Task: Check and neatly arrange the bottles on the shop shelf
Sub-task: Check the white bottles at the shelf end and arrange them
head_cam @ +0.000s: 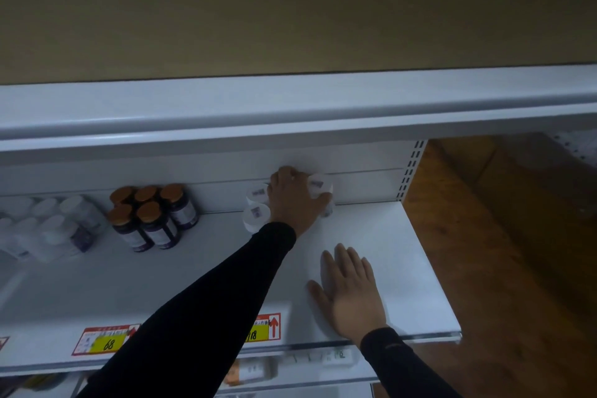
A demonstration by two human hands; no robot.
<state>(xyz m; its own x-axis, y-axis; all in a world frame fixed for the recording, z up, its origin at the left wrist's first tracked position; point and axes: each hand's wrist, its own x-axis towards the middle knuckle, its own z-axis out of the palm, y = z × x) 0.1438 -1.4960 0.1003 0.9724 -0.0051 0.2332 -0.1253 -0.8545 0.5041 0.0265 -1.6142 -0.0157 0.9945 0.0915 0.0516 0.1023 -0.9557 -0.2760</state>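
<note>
My left hand (295, 200) grasps a far white bottle (319, 186); right hand (350, 291) lies flat, released. Next: line it up squarely.

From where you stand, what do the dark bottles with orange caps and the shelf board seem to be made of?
The dark bottles look like dark tinted plastic or glass; which one cannot be told. Their sides are glossy, with faint highlights. Their orange caps have a smooth, slightly metallic sheen, perhaps coated plastic. The shelf board looks like white painted sheet metal: flat, matte, with a thin folded front edge.
</note>
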